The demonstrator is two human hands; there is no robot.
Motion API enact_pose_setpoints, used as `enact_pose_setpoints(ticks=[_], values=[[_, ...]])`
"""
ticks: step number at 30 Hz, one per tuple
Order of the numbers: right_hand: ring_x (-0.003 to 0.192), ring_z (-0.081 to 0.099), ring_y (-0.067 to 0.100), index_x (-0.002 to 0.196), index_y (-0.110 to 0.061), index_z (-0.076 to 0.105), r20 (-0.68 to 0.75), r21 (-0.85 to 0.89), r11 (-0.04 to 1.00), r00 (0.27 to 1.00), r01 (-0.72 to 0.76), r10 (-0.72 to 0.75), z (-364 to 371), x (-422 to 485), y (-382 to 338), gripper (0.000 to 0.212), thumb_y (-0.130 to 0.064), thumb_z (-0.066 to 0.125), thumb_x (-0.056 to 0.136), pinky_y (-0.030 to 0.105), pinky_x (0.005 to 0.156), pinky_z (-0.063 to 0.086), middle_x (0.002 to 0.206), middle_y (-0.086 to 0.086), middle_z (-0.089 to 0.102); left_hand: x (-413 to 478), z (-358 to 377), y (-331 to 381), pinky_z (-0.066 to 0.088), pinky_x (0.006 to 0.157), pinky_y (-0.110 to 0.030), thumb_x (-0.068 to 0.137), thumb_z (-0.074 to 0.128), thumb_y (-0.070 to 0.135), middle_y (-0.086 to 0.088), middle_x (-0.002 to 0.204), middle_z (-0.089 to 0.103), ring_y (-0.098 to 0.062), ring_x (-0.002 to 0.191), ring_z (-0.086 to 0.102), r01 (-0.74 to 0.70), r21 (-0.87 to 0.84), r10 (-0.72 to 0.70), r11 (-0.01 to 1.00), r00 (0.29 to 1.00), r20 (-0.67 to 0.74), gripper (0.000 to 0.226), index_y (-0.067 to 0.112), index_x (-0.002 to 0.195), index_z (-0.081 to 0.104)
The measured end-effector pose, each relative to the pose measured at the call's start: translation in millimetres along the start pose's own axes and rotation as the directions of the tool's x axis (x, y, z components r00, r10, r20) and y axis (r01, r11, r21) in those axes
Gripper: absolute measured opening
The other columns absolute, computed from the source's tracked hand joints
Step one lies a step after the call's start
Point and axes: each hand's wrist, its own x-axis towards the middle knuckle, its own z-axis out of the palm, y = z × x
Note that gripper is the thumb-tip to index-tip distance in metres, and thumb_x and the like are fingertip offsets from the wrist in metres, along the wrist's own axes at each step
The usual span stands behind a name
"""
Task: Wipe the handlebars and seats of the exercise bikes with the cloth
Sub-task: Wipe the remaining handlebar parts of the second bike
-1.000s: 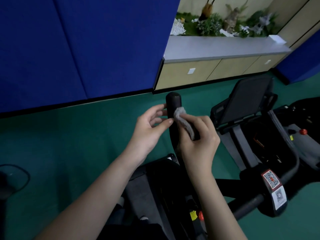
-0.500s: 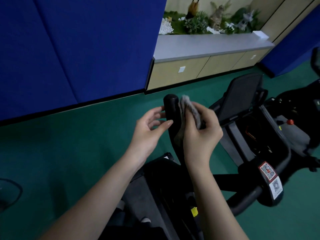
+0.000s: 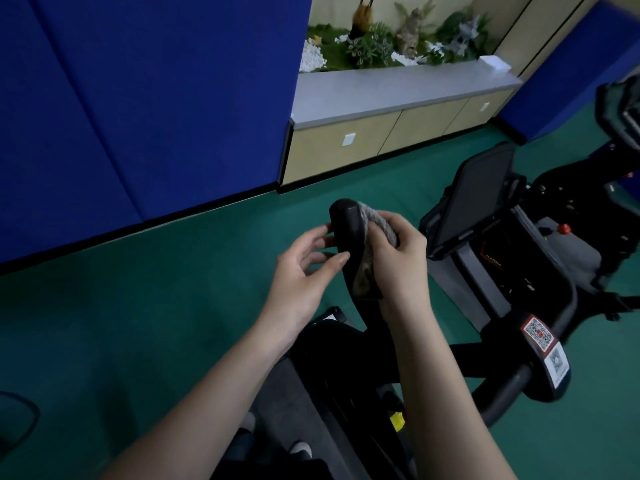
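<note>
A black upright handlebar grip (image 3: 347, 226) of the exercise bike rises in the middle of the view. My right hand (image 3: 398, 261) holds a grey cloth (image 3: 374, 251) pressed against the grip's right side, from near its rounded top down its length. My left hand (image 3: 304, 271) is open just left of the grip, its thumb tip touching the grip and its fingers spread. The bike's black console (image 3: 474, 195) and a curved lower bar (image 3: 509, 386) lie to the right.
A blue padded wall (image 3: 138, 98) runs along the left. A low cabinet (image 3: 381, 133) with plants on top stands behind. The floor (image 3: 121, 323) is green. A stem with QR stickers (image 3: 543, 344) is at right; another machine (image 3: 620, 109) is at the far right edge.
My right hand has slid the cloth upward along the grip, from its middle toward the top. My left hand stays open beside the grip.
</note>
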Motion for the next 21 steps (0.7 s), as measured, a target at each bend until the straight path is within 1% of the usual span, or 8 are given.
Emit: enact_pose_setpoints(ticks=[4, 6, 10, 12, 15, 17, 19, 21], values=[[0.079, 0.066, 0.016, 0.087, -0.016, 0.069, 0.002, 0.040, 0.999, 1.000, -0.013, 0.013, 6.2, 11.2, -5.0, 0.016, -0.008, 0.056, 0.091, 0.038, 0.078, 0.054, 0.081, 0.003, 0.071, 2.1, 0.0, -0.5, 0.051, 0.079, -0.018, 0.085, 0.068, 0.010, 0.011, 0.103, 0.063, -0.001, 0.085, 0.062, -0.001, -0.008, 0.001, 1.000, 1.000, 0.006, 0.037, 0.038, 0.105, 0.059], [0.083, 0.067, 0.019, 0.090, -0.014, 0.069, 0.023, 0.006, 1.000, 1.000, -0.008, 0.007, -1.0, 4.8, 2.2, 0.015, -0.008, 0.056, 0.091, 0.041, 0.081, 0.053, 0.083, 0.004, 0.072, 3.2, -1.8, -1.8, 0.051, 0.081, -0.017, 0.085, 0.068, 0.012, 0.009, 0.105, 0.064, -0.001, 0.088, 0.063, 0.005, 0.000, -0.005, 1.000, 1.000, 0.017, 0.034, 0.034, 0.110, 0.059], [0.085, 0.069, 0.019, 0.092, -0.015, 0.071, 0.028, -0.043, 0.999, 0.999, -0.016, 0.018, -10.3, -6.5, 12.2, 0.016, -0.008, 0.057, 0.091, 0.045, 0.085, 0.054, 0.084, 0.002, 0.073, 5.5, -3.8, -1.0, 0.052, 0.092, -0.031, 0.086, 0.068, 0.015, 0.001, 0.114, 0.064, -0.013, 0.100, 0.063, 0.027, 0.037, -0.029, 0.999, 0.999, 0.039, 0.035, 0.026, 0.117, 0.058], [0.086, 0.069, 0.021, 0.092, -0.013, 0.071, 0.004, -0.019, 1.000, 1.000, 0.001, -0.001, -4.4, -0.7, 6.4, 0.016, -0.005, 0.056, 0.090, 0.045, 0.085, 0.054, 0.086, 0.005, 0.073, 5.7, -4.2, 0.5, 0.051, 0.093, -0.032, 0.086, 0.068, 0.014, 0.000, 0.115, 0.063, -0.016, 0.101, 0.063, 0.025, 0.036, -0.026, 0.999, 0.999, 0.042, 0.034, 0.027, 0.116, 0.058], [0.086, 0.067, 0.020, 0.091, -0.011, 0.070, -0.013, -0.012, 0.999, 0.999, 0.047, -0.047, 2.4, 6.8, -3.0, 0.017, -0.004, 0.055, 0.091, 0.042, 0.085, 0.054, 0.086, 0.005, 0.072, 6.3, -5.7, 0.6, 0.051, 0.088, -0.022, 0.086, 0.069, 0.013, 0.006, 0.111, 0.062, -0.007, 0.097, 0.063, 0.024, 0.039, -0.026, 0.999, 0.998, 0.051, 0.033, 0.031, 0.112, 0.058], [0.084, 0.067, 0.015, 0.093, -0.011, 0.070, 0.005, -0.067, 0.996, 0.998, 0.057, -0.057, -2.0, 0.6, 0.0, 0.016, -0.006, 0.055, 0.091, 0.038, 0.082, 0.053, 0.085, 0.002, 0.072, 6.9, -6.5, 0.4, 0.050, 0.086, -0.017, 0.085, 0.069, 0.012, 0.007, 0.110, 0.062, -0.002, 0.092, 0.062, 0.027, 0.024, -0.029, 0.999, 0.998, 0.050, 0.033, 0.028, 0.112, 0.057], [0.082, 0.067, 0.008, 0.094, -0.014, 0.070, 0.023, -0.169, 0.984, 0.998, 0.063, -0.060, -11.1, -10.4, 6.9, 0.016, -0.008, 0.055, 0.091, 0.032, 0.078, 0.053, 0.083, -0.005, 0.072, 7.0, -6.2, -0.4, 0.051, 0.088, -0.020, 0.085, 0.068, 0.012, 0.004, 0.111, 0.063, -0.003, 0.094, 0.062, 0.038, 0.021, -0.039, 0.999, 0.998, 0.043, 0.034, 0.025, 0.115, 0.057], [0.080, 0.065, -0.001, 0.092, -0.020, 0.070, 0.004, -0.205, 0.974, 0.996, 0.093, -0.094, -15.3, -20.7, 9.4, 0.018, -0.007, 0.057, 0.090, 0.021, 0.074, 0.051, 0.081, -0.014, 0.071, 6.2, -5.7, -0.3, 0.051, 0.089, -0.024, 0.086, 0.068, 0.013, 0.005, 0.112, 0.063, -0.005, 0.095, 0.062, 0.040, 0.025, -0.041, 0.999, 0.998, 0.041, 0.034, 0.026, 0.115, 0.058]])
